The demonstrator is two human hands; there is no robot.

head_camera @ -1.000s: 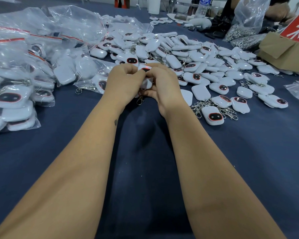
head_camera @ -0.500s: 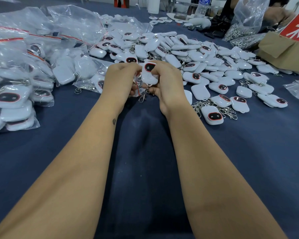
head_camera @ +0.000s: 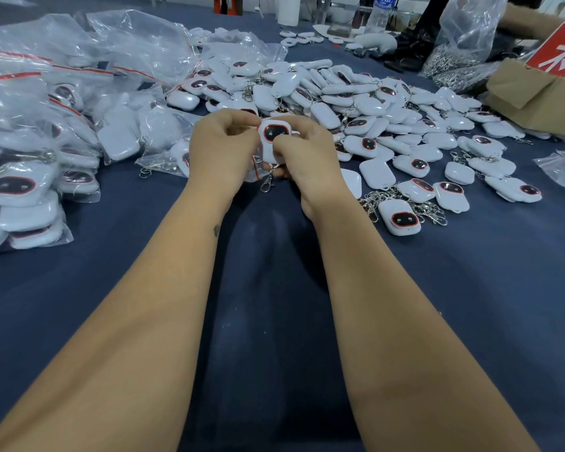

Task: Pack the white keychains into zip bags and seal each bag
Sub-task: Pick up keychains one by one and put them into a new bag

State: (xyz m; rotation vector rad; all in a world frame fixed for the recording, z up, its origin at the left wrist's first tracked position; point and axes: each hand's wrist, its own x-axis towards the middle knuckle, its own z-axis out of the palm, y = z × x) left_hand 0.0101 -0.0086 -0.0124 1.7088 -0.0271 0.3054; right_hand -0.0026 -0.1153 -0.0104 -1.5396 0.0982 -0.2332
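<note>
Dark blue tablecloth (head_camera: 470,288) covers the work surface. At frame centre, left hand (head_camera: 222,148) and right hand (head_camera: 307,151) both pinch one white keychain (head_camera: 274,138), upright, clasp (head_camera: 266,184) dangling; a zip bag around it is partly visible. Loose keychains (head_camera: 372,119) heap at upper centre-right; filled zip bags (head_camera: 46,132) lie at left.

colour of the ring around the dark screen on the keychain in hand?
Red-orange ring on the white plastic keychain, seen in the head view.
</note>
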